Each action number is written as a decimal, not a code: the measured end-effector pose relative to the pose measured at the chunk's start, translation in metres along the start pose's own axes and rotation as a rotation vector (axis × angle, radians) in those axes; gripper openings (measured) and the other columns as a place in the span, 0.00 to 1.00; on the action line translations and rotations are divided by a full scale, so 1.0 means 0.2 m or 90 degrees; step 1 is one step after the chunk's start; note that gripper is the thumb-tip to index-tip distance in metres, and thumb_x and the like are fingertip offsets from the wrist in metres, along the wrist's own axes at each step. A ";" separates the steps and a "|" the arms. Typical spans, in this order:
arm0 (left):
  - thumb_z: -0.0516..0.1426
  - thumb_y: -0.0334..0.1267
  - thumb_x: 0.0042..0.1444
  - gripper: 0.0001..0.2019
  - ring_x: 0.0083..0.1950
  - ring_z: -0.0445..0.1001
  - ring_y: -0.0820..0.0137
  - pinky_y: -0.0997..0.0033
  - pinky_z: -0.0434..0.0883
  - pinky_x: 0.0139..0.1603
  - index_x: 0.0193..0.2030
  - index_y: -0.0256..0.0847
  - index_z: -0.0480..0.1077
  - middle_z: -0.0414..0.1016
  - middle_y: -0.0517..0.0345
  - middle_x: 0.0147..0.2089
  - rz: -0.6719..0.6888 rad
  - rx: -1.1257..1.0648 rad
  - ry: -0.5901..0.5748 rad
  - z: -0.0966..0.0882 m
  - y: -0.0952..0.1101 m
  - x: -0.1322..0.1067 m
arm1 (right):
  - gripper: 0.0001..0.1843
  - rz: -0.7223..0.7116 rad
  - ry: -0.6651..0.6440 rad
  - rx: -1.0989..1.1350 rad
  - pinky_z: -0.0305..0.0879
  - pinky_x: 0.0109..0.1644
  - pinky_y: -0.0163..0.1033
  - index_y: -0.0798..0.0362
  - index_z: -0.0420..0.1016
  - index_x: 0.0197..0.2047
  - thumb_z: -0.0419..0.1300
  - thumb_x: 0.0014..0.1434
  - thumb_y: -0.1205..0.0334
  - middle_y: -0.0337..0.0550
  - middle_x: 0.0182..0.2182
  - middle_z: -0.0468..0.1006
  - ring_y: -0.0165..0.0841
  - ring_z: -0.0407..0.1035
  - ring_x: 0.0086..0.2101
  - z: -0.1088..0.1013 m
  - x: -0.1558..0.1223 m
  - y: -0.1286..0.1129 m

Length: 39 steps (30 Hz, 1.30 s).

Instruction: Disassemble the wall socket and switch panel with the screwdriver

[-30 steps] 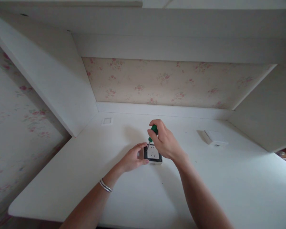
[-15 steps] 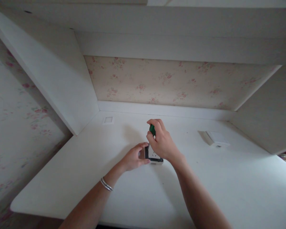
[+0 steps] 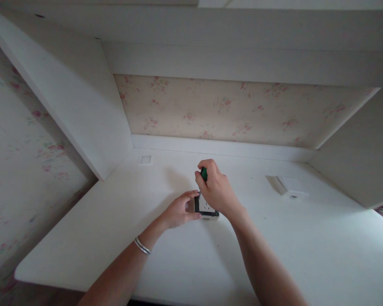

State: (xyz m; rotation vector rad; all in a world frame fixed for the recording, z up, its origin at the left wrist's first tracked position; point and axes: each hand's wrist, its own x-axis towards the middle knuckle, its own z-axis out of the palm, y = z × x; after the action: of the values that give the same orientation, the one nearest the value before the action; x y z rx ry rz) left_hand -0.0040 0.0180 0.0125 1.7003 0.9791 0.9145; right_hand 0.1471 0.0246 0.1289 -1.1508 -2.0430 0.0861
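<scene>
A wall socket (image 3: 206,207) with a white face and a black frame sits on a pale box on the white desk. My left hand (image 3: 180,210) grips it from the left, fingers at the far edge and thumb at the near one. In my right hand (image 3: 215,187) is a screwdriver with a green handle (image 3: 204,173), held upright above the socket's far left corner. Its shaft runs down to that corner, but the tip is too small to make out. The right hand covers part of the socket's far right side.
On the white desk (image 3: 115,238), a square white frame (image 3: 146,160) lies at the back left. A white box (image 3: 290,187) stands at the right. White side panels (image 3: 73,93) and an overhead shelf (image 3: 230,63) enclose the desk before a flowered wall (image 3: 207,106).
The fingers of my right hand have shifted slightly around the green handle. My left hand and the socket stay in the same place.
</scene>
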 end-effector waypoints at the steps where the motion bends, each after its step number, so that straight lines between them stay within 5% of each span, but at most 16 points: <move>1: 0.67 0.36 0.42 0.31 0.56 0.66 0.56 0.50 0.59 0.60 0.56 0.43 0.66 0.69 0.50 0.54 0.002 0.001 -0.002 0.00 0.00 0.00 | 0.09 -0.002 -0.008 0.002 0.61 0.33 0.37 0.50 0.58 0.47 0.47 0.64 0.62 0.45 0.45 0.70 0.34 0.69 0.36 -0.01 0.00 0.00; 12: 0.67 0.36 0.42 0.32 0.60 0.64 0.54 0.49 0.58 0.62 0.57 0.46 0.65 0.63 0.49 0.62 0.010 -0.005 -0.005 0.00 -0.04 0.00 | 0.14 0.018 -0.118 0.013 0.61 0.36 0.38 0.49 0.55 0.53 0.44 0.64 0.59 0.46 0.48 0.70 0.32 0.70 0.33 -0.07 0.04 0.01; 16: 0.67 0.36 0.43 0.34 0.61 0.63 0.54 0.48 0.58 0.62 0.59 0.47 0.63 0.58 0.48 0.64 0.010 -0.007 -0.001 -0.01 -0.06 0.00 | 0.19 0.028 -0.209 -0.157 0.60 0.34 0.39 0.49 0.59 0.53 0.42 0.65 0.48 0.48 0.44 0.75 0.37 0.71 0.33 -0.17 0.12 -0.02; 21: 0.67 0.36 0.43 0.35 0.63 0.60 0.55 0.48 0.55 0.64 0.59 0.46 0.63 0.59 0.47 0.64 0.027 0.006 -0.007 -0.01 -0.07 0.01 | 0.35 0.023 -0.348 -0.400 0.60 0.36 0.44 0.55 0.73 0.41 0.38 0.60 0.35 0.58 0.35 0.78 0.47 0.71 0.37 -0.29 0.28 -0.05; 28: 0.67 0.39 0.43 0.35 0.61 0.64 0.58 0.53 0.59 0.62 0.60 0.44 0.62 0.57 0.48 0.65 0.014 -0.008 -0.024 -0.01 -0.08 0.01 | 0.23 -0.003 -0.598 -0.347 0.58 0.32 0.38 0.59 0.78 0.28 0.50 0.58 0.51 0.48 0.17 0.75 0.37 0.69 0.25 -0.25 0.45 -0.08; 39: 0.68 0.37 0.42 0.35 0.61 0.63 0.58 0.52 0.55 0.64 0.59 0.45 0.64 0.62 0.48 0.63 0.017 -0.050 -0.018 -0.02 -0.07 0.00 | 0.20 -0.132 -0.638 -0.320 0.54 0.29 0.36 0.58 0.78 0.35 0.48 0.60 0.56 0.45 0.21 0.78 0.34 0.69 0.26 -0.25 0.45 -0.12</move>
State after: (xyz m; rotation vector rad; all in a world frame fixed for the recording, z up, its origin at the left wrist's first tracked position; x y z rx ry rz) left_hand -0.0093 0.0229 0.0003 1.6598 0.8924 0.9325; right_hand 0.1367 0.0634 0.2254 -1.3243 -3.1973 0.0489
